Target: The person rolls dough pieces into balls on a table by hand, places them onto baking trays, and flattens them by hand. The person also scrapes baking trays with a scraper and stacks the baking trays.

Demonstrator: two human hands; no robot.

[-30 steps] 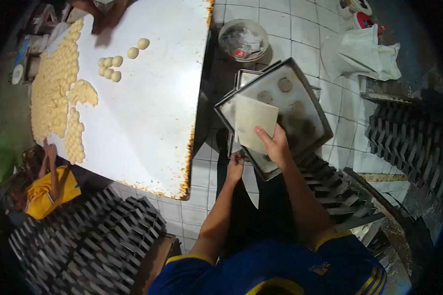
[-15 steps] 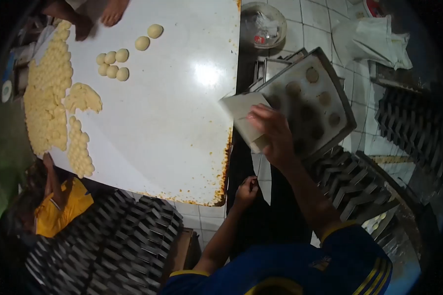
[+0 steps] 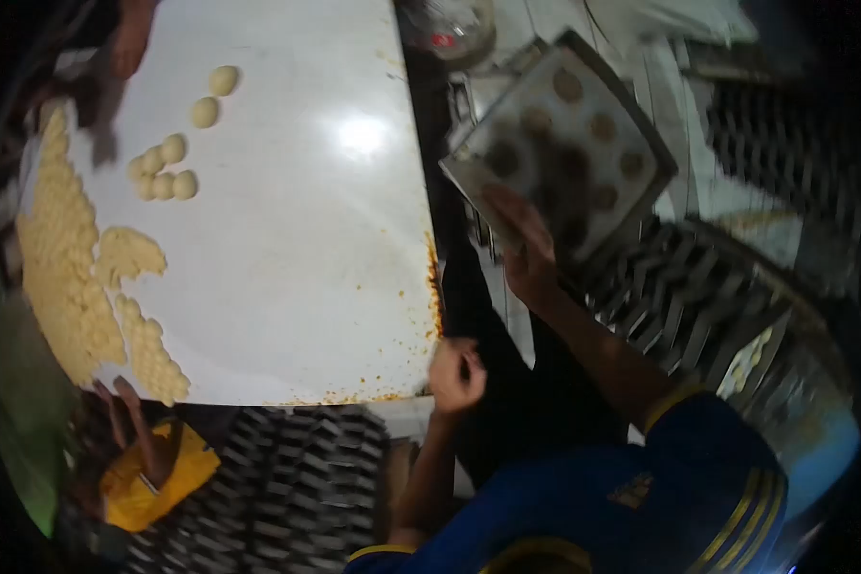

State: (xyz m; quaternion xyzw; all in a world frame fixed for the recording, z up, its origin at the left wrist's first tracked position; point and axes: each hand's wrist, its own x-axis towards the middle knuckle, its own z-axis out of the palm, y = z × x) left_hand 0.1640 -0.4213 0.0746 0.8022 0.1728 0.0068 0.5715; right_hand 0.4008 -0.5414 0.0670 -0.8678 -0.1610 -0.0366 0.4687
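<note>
My right hand [image 3: 528, 239] grips a flat, pale, rectangular scraper [image 3: 471, 187], seen at a slant along the near-left side of a baking tray [image 3: 631, 91]. Dark round marks cover the tray, whose surface is smudged in the middle. At the table's near right corner is my left hand [image 3: 457, 376], blurred, its fingers curled with no object visible in them. On the white table [image 3: 297, 258], several round dough balls [image 3: 182, 185] sit apart from a large mass of dough pieces [image 3: 67, 277] and a flat dough lump [image 3: 129, 253].
Another person in a yellow garment [image 3: 163, 478] has hands at the dough's near edge. Another person's limb [image 3: 134, 38] shows at the far left. Stacked dark zigzag metal racks [image 3: 287, 469] stand below the table. A bucket [image 3: 450, 29] stands beyond the tray.
The view has shifted. My right hand has tilted the scraper from broadside to nearly edge-on, closer against the tray. My left hand has risen to the table corner. The yellow-clad person's hands show more.
</note>
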